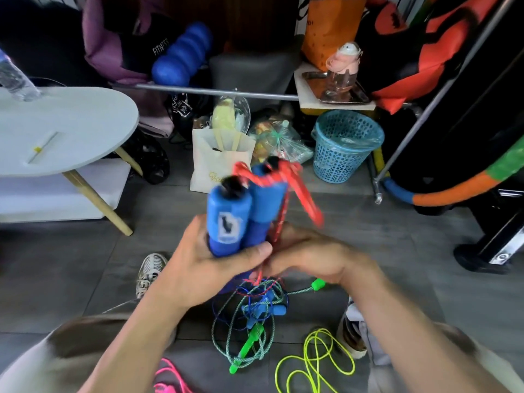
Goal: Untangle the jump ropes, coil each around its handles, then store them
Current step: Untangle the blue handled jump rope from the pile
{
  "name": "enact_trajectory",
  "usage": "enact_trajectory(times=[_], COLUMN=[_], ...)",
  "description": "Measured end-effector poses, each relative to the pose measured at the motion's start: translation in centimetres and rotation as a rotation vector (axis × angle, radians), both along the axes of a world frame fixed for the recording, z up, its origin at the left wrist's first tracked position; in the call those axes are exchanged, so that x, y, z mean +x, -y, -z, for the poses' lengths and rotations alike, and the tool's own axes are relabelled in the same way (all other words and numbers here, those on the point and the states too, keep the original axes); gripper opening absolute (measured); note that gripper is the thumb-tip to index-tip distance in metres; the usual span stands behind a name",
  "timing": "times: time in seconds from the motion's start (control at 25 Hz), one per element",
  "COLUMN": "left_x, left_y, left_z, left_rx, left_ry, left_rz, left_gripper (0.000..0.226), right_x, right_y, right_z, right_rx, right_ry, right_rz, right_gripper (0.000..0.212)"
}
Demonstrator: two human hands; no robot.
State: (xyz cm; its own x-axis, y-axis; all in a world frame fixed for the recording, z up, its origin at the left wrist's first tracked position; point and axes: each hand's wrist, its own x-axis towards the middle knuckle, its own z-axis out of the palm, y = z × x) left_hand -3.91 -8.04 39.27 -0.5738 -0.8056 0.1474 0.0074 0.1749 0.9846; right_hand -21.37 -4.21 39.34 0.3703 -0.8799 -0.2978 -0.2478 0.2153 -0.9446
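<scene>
The fingers of the left hand (211, 258) are curled round two upright blue handles (241, 208), held together for coiling; the red rope (283, 214) is pinched by the right hand (309, 252).

- We see two blue foam handles (241, 217) with black caps, one bearing a white label.
- We see a red cord (309, 205) with white flecks.
- We note a teal-and-white speckled rope (226, 321) with bright green handles.
- We see a neon yellow rope (314, 361) and a hot pink rope (173, 373).
- We see a light blue perforated basket (344, 148).
- We see grey floor tiles (71, 279) and a white table (65, 123).
</scene>
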Motion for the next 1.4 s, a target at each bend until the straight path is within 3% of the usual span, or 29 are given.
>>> enact_trajectory(times=[0.08, 0.2, 0.28, 0.32, 0.4, 0.48, 0.52, 0.6, 0.68, 0.76, 0.84, 0.92, 1.0, 1.08, 1.16, 1.2, 1.24, 1.32, 1.36, 1.4], left_x=[0.1, 1.0, 2.4, 2.7, 2.4, 1.1, 0.2, -1.7, -2.8, -2.7, -2.1, -1.3, -0.8, -0.7, -0.6, -0.6, -0.7, -0.5, -0.3, 0.1], left_y=[0.3, 1.6, 3.1, 3.5, 3.4, 1.8, 0.7, -1.6, -2.8, -2.4, -0.9, 0.6, 1.4, 1.3, 1.1, 0.9, 0.8, 0.7, 0.9, 1.1], left_z=[-0.4, -1.6, -1.6, -1.5, -1.0, 0.3, 0.9, 1.9, 1.9, 1.3, 0.9, 0.4, 0.3, 0.0, 0.0, 0.0, -0.1, -0.3, -0.6, -0.9], left_rx=[0.171, 0.4, 0.518, 0.536, 0.529, 0.482, 0.483, 0.582, 0.747, 0.806, 0.757, 0.68, 0.644, 0.652, 0.674, 0.688, 0.7, 0.735, 0.749, 0.76], left_ry=[-0.128, -0.361, -0.533, -0.564, -0.458, -0.227, -0.142, -0.067, -0.059, -0.127, -0.164, -0.206, -0.292, -0.392, -0.496, -0.546, -0.59, -0.664, -0.683, -0.685], left_rz=[-0.174, -0.371, -0.467, -0.461, -0.353, -0.215, -0.135, 0.088, 0.323, 0.414, 0.212, -0.039, -0.115, -0.066, 0.013, 0.055, 0.084, 0.058, 0.019, -0.021], left_gripper=[0.032, 0.015, 0.022, 0.026, 0.011, 0.034, 0.035, 0.028, 0.029, 0.03, 0.027, 0.028, 0.031, 0.031, 0.028, 0.03, 0.033, 0.029, 0.026, 0.023], right_x=[0.0, -2.1, -3.4, -3.8, -4.1, -3.6, -3.2, -3.1, -4.0, -6.0, -8.1, -8.8, -7.2, -3.9, -0.4, 1.4, 2.8, 4.8, 5.0, 4.8], right_y=[0.6, 0.5, 0.2, 0.1, 0.2, 0.3, 0.5, 0.9, 1.2, 1.6, 1.4, 1.3, 1.4, 1.6, 1.6, 1.0, 0.1, -1.8, -2.8, -2.7], right_z=[1.4, 2.4, 2.1, 1.6, 0.0, -1.8, -2.4, -2.6, -2.6, -2.8, -2.8, -1.7, 0.6, 3.8, 6.9, 8.3, 9.6, 12.3, 13.2, 13.7], right_rx=[0.073, 0.114, 0.177, 0.171, 0.084, -0.011, -0.051, -0.101, -0.135, -0.141, -0.097, -0.052, -0.011, 0.073, 0.172, 0.22, 0.287, 0.324, 0.311, 0.33], right_ry=[-0.061, -0.494, -0.525, -0.398, 0.087, 0.677, 0.874, 1.076, 1.12, 1.037, 0.791, 0.503, 0.359, 0.418, 0.504, 0.452, 0.337, 0.045, -0.065, -0.129], right_rz=[-0.025, -0.095, -0.036, 0.051, 0.25, 0.329, 0.345, 0.401, 0.482, 0.623, 0.773, 0.787, 0.665, 0.509, 0.279, 0.13, 0.014, -0.21, -0.277, -0.258], right_gripper=[0.008, 0.019, 0.025, 0.026, 0.026, 0.028, 0.029, 0.03, 0.03, 0.031, 0.029, 0.024, 0.017, 0.054, 0.066, 0.068, 0.065, 0.039, 0.024, 0.022])
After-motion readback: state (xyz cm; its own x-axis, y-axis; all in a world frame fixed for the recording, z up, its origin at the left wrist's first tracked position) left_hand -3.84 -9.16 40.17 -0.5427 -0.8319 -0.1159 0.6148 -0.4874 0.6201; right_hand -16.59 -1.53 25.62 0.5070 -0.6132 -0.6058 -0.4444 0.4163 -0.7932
